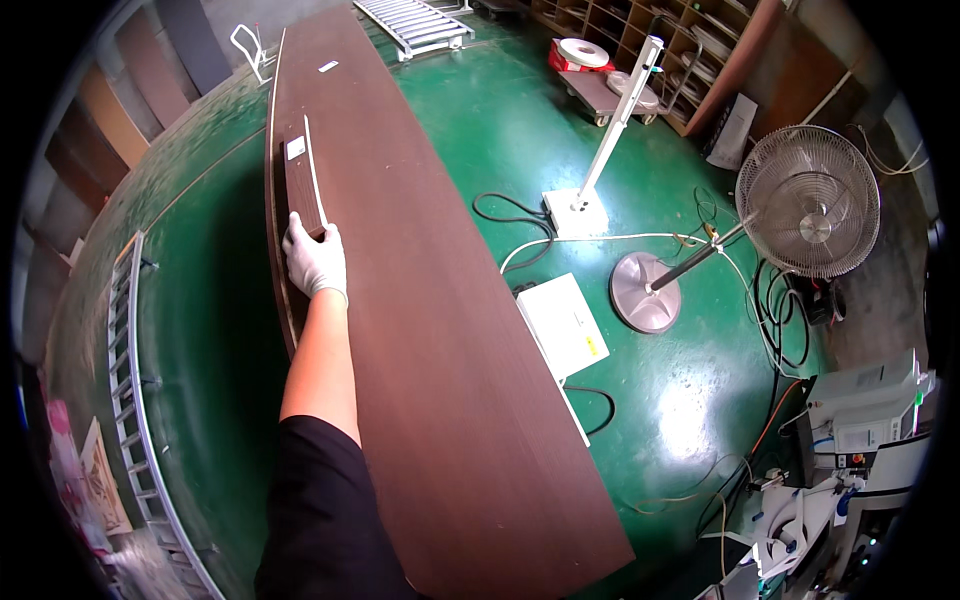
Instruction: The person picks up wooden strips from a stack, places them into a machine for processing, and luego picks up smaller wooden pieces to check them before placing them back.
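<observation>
My left hand point(316, 262), in a white glove, grips the near end of a narrow dark brown wooden strip point(305, 185). Its thumb lies on the strip's right side, and the fingers bend over the left. A small white label point(295, 148) sticks near the strip's far end, and a pale edge runs along its right side. Beneath it is a long dark brown panel point(450, 400), reaching from the near edge far into the room; the strip lies along the panel's left edge. My right hand is out of view.
Right of the panel are a white box point(562, 325), a white post on a square base point(578, 212), a standing fan point(810, 200) and loose cables on the green floor. Lower right stands a machine point(865, 410). Roller conveyors point(415, 25) and a metal rail point(130, 370) lie beyond.
</observation>
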Available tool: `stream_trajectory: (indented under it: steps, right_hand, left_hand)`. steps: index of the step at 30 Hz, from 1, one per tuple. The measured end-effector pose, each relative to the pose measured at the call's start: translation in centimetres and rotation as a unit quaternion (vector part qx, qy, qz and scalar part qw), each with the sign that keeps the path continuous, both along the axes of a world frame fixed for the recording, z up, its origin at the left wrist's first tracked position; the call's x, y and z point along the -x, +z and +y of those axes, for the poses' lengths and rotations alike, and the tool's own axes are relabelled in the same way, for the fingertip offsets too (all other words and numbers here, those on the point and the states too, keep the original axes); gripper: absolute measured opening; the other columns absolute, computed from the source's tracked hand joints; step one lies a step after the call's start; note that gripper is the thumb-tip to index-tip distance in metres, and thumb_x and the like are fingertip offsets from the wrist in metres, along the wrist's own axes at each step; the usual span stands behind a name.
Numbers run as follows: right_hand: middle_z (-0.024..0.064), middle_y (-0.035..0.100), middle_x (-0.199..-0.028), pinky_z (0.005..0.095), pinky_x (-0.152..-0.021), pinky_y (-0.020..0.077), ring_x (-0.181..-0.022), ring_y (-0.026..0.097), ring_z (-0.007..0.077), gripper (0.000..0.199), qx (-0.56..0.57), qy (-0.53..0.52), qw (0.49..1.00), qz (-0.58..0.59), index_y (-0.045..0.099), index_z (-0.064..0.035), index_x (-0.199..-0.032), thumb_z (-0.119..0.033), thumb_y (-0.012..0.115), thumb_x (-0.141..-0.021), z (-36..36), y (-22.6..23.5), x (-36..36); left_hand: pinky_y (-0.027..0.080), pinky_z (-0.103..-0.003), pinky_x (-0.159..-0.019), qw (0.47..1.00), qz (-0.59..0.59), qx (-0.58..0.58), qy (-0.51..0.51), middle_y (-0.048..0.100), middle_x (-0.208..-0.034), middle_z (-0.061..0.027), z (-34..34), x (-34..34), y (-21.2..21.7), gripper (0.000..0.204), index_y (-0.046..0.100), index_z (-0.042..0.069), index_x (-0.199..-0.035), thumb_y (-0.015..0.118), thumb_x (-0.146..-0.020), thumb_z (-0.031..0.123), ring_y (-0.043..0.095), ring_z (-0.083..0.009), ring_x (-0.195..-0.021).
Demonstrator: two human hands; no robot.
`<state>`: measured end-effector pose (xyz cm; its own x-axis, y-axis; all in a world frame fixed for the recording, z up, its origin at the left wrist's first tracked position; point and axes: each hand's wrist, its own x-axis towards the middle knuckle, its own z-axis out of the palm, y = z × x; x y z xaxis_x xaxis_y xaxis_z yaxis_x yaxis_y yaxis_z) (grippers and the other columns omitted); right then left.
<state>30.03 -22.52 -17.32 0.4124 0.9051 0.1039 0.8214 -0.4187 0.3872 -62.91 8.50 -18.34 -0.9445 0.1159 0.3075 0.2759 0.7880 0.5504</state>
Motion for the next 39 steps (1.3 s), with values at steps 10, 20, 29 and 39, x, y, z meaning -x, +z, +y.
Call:
stream_trajectory:
  steps: [10,20,29,39]
  right_hand:
    - [0.0273,0.065,-0.117,0.0575,-0.097,0.0472,-0.103,0.062,0.0473,0.054,-0.037,-0.022,0.999,-0.024,0.06,-0.0002,-0.129,-0.044,0.042,-0.103,-1.2,-2.7,-0.5]
    - [0.0224,0.07,-0.096,0.0541,-0.078,0.0534,-0.084,0.066,0.0428,0.045,-0.066,0.005,0.994,0.092,0.07,-0.0049,-0.104,-0.044,0.048,-0.101,1.1,-2.4,3.3]
    - [0.0148,0.065,-0.109,0.0457,-0.076,0.0529,-0.087,0.067,0.0328,0.055,-0.114,0.078,0.953,0.271,0.054,-0.0117,-0.125,-0.047,0.067,-0.086,0.3,-13.4,-2.1]
    - [0.0125,0.06,-0.069,0.0367,-0.061,0.0491,-0.063,0.062,0.0263,0.022,-0.329,0.128,0.834,0.424,0.064,-0.0036,-0.078,-0.019,0.061,-0.093,3.8,0.7,7.9]
  left_hand:
    - [0.05,-0.052,-0.095,0.994,0.058,0.005,-0.091,0.056,-0.125,-0.024,-4.3,-4.2,-0.6,0.068,0.044,0.014,-0.144,0.071,-0.084,0.031,0.059,-0.0439,-0.114]
    - [0.048,-0.056,-0.092,0.974,0.09,-0.039,-0.203,0.056,-0.12,-0.0237,-14.1,-18.1,-2.5,0.069,0.046,0.008,-0.139,0.074,-0.077,0.022,0.057,-0.045,-0.11]
    - [0.046,-0.053,-0.097,0.928,0.095,0.0,-0.36,0.057,-0.122,-0.021,-24.7,-28.7,-4.2,0.074,0.044,0.007,-0.137,0.076,-0.072,0.02,0.053,-0.0405,-0.116]
    - [0.041,-0.048,-0.109,0.906,-0.014,-0.009,-0.423,0.052,-0.129,-0.0228,-31.4,-34.6,-2.0,0.069,0.045,-0.001,-0.136,0.077,-0.077,0.017,0.05,-0.0394,-0.124]
